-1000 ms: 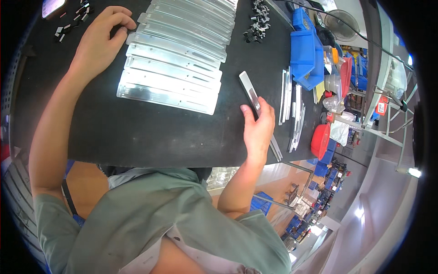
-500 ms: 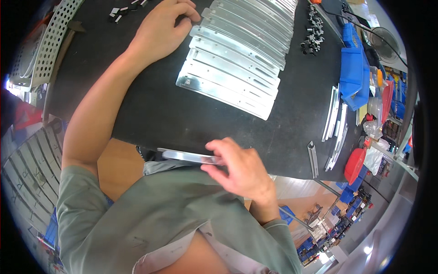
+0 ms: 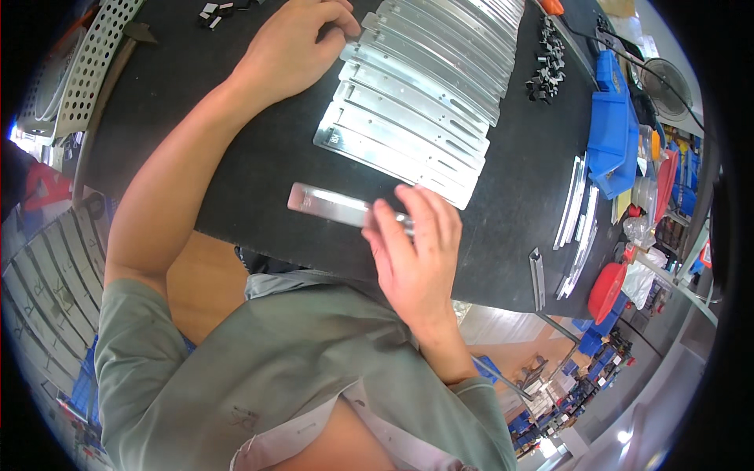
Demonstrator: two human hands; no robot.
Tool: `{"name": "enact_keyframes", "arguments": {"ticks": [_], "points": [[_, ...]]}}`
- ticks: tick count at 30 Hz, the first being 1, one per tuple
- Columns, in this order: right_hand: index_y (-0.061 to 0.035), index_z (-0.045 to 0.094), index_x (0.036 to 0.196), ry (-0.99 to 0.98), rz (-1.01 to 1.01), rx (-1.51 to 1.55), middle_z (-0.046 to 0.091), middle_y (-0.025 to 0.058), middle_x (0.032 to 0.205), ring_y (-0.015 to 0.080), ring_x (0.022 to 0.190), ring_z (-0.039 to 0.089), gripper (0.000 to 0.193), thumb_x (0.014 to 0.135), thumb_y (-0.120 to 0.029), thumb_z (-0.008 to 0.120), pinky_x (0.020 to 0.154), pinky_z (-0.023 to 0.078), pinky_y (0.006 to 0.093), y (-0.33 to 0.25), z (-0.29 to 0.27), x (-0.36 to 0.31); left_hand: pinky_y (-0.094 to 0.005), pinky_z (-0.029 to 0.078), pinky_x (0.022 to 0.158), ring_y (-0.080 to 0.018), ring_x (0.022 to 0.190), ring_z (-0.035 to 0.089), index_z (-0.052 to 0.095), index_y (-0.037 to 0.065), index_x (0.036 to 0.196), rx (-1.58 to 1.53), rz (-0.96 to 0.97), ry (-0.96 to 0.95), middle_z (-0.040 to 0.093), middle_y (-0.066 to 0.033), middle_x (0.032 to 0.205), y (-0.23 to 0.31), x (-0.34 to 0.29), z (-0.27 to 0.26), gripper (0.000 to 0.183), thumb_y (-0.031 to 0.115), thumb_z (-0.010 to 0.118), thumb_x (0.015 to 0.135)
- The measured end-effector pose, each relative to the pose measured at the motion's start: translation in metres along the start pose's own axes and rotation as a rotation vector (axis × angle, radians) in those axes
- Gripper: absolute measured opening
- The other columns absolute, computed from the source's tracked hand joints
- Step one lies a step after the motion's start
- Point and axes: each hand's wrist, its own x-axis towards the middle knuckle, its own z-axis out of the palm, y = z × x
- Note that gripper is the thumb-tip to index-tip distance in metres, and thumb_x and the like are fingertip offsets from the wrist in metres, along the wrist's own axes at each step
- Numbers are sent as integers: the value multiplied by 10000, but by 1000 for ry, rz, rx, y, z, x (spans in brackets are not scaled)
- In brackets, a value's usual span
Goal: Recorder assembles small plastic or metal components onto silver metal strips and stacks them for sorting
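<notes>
A short, shiny metal strip (image 3: 330,205) is gripped near its right end by my right hand (image 3: 420,255), thumb on one side and fingers on the other. It is held over the near part of the black table, just in front of a row of overlapping silver metal plates (image 3: 400,153) with slots and small holes. My left hand (image 3: 294,51) is closed at the left ends of the plates farther back, fingers curled and thumb bent in. Whatever lies between those fingertips is hidden.
Small black-and-silver clips (image 3: 544,78) are heaped right of the plates; several more (image 3: 214,14) lie at the far left. Metal channels (image 3: 577,208), blue bins (image 3: 613,145) and a red bowl (image 3: 606,292) line the right side. A hammer (image 3: 126,59) lies beside a perforated white basket (image 3: 90,74).
My right hand has carried the metal strip forward from the table's near edge, in front of my body, to over the tabletop near the plates. The left hand stays at the plates' left ends.
</notes>
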Motion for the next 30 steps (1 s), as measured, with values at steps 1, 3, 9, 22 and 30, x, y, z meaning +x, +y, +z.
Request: {"name": "enact_keyframes", "arguments": {"ticks": [1,3,9,22,30], "points": [[-16,694,1172,78,51,-28,595,175,1269,370,1228,563,424,794,-151,830,1042,447,553,4,3,3,-394,515,924,-343,1049,650,707,-12,902,6,-6,1,649,-173,1095,2,0,0,118,1,595,868],[-24,696,1176,127,87,-43,588,171,1286,378,1238,559,413,806,-154,826,1056,431,570,9,8,6,-393,518,918,-347,1044,651,706,-14,902,1,5,6,649,-174,1091,6,1,3,115,-3,597,865],[-47,690,1219,224,206,4,589,151,1268,380,1197,568,463,807,-186,847,1051,435,558,17,1,5,-318,486,975,-239,1189,634,723,45,1046,59,102,12,658,-85,1264,-23,-1,18,167,21,620,917],[4,673,1223,54,921,-470,669,188,1173,385,1119,638,352,877,50,624,971,506,462,152,-101,-166,-288,415,1077,-202,1268,583,672,10,1071,10,-88,-75,614,-77,1329,-33,-6,7,140,2,581,965],[-1,686,1270,-106,304,-26,645,140,1144,330,1044,643,409,863,37,680,911,531,435,28,-74,-65,-291,474,966,-199,1174,628,730,56,1069,74,45,-18,655,-60,1276,-27,-4,11,183,24,612,932]]}}
